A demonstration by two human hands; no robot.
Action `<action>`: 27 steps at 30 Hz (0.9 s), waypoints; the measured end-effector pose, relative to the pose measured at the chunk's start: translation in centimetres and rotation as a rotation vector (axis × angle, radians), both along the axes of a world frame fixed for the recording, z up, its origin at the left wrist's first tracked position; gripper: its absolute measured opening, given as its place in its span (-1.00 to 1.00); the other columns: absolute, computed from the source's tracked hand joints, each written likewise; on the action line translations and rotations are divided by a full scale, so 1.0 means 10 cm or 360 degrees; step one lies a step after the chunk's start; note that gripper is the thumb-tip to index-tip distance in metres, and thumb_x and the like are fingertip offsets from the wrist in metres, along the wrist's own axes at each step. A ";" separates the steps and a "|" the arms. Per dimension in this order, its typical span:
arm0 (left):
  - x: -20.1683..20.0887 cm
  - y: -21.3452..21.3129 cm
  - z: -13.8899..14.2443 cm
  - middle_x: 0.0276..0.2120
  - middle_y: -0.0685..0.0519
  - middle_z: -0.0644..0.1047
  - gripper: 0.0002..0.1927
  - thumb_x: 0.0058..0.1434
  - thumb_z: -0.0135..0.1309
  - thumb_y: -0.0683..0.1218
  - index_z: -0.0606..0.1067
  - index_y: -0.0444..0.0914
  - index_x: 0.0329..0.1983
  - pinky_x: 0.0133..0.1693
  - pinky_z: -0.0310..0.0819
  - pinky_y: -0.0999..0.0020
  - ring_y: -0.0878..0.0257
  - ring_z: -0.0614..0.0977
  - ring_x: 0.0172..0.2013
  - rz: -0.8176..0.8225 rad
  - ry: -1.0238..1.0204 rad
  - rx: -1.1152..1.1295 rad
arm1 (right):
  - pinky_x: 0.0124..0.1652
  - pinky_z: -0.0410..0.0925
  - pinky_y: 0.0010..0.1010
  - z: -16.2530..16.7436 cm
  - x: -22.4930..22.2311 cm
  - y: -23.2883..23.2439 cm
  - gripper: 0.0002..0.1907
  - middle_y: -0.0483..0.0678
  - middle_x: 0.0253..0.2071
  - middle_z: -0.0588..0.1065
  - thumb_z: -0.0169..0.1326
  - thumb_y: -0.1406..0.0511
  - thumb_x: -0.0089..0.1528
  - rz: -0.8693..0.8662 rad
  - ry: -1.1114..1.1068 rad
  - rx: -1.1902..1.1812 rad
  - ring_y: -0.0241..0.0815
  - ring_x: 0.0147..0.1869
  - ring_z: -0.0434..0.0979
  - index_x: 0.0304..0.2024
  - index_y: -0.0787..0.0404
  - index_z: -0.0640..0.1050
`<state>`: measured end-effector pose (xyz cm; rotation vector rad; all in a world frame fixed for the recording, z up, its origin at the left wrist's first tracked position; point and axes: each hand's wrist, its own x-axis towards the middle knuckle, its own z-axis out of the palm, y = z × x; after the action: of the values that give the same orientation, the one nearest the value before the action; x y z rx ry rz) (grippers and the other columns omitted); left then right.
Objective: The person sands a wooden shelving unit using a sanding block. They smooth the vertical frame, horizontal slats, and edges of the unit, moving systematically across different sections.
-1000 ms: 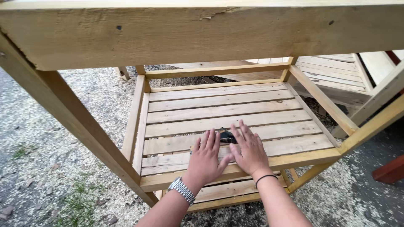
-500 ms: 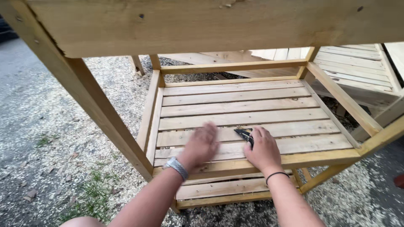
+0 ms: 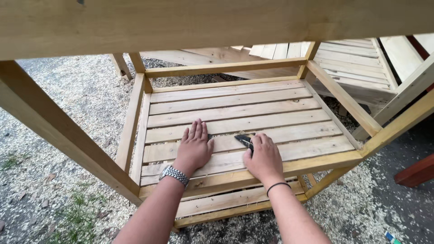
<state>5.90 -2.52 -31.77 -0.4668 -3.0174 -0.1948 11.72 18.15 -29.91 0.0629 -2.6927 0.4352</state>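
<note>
down on the slatted shelf of pale wooden boards [image 3: 235, 108], inside a frame of light timber posts and rails [image 3: 63, 135], both hands lie flat near the shelf's front edge. the left hand [image 3: 195, 147] rests palm down with its fingers held close together and straight, the thumb out to the side; it holds nothing. a silver metal link watch [image 3: 174, 175] sits on that wrist. the right hand [image 3: 263, 158] lies just beside it toward the shelf's right side, its fingers bent loosely over a small black, flat object [image 3: 244, 140]. that object lies on a board at the tips of the right fingers, partly covered by them, and pokes out toward the left hand without touching it. whether the fingers grip it or merely rest on it cannot be told, and its shape is hard to make out. a thin black band [image 3: 277, 186] rings the right wrist. a wide pale plank [image 3: 217, 22] cuts off the top of the view. sawdust-strewn gravel ground [image 3: 77, 99] surrounds the frame.
</note>
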 end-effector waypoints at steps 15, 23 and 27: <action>0.07 0.24 0.03 0.52 -0.22 -0.15 -0.28 0.45 -0.53 0.15 -0.15 -0.40 0.52 0.43 -0.37 0.11 0.04 -0.18 0.51 -0.0804 -0.0043 -0.0073 | 0.29 0.20 -0.15 0.00 0.00 0.01 -0.55 0.11 0.24 0.39 -0.03 0.27 0.15 -0.0044 -0.0007 0.0034 0.06 0.35 0.32 0.08 0.26 0.49; 0.54 -0.11 0.27 0.53 -0.16 -0.25 -0.27 0.44 -0.61 0.16 -0.25 -0.37 0.52 0.43 -0.45 0.18 0.07 -0.25 0.51 -0.0570 -0.0278 -0.0131 | 0.38 0.00 -0.03 -0.06 -0.07 0.02 -0.51 -0.07 0.42 0.27 -0.13 0.23 0.25 0.0074 -0.0184 0.0157 -0.09 0.52 0.13 0.24 0.12 0.47; 0.76 -0.45 0.38 0.50 -0.16 -0.27 -0.22 0.39 -0.61 0.14 -0.32 -0.38 0.54 0.37 -0.50 0.12 0.05 -0.28 0.48 -0.0264 -0.0287 0.0107 | 0.43 0.01 -0.06 -0.13 -0.08 0.06 -0.53 -0.08 0.39 0.33 -0.15 0.25 0.28 0.0086 -0.0161 0.0191 -0.15 0.52 0.17 0.23 0.12 0.48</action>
<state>13.54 -7.04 -27.98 -0.7315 -3.1324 -0.3671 10.96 18.77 -31.16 0.1518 -2.8203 0.2999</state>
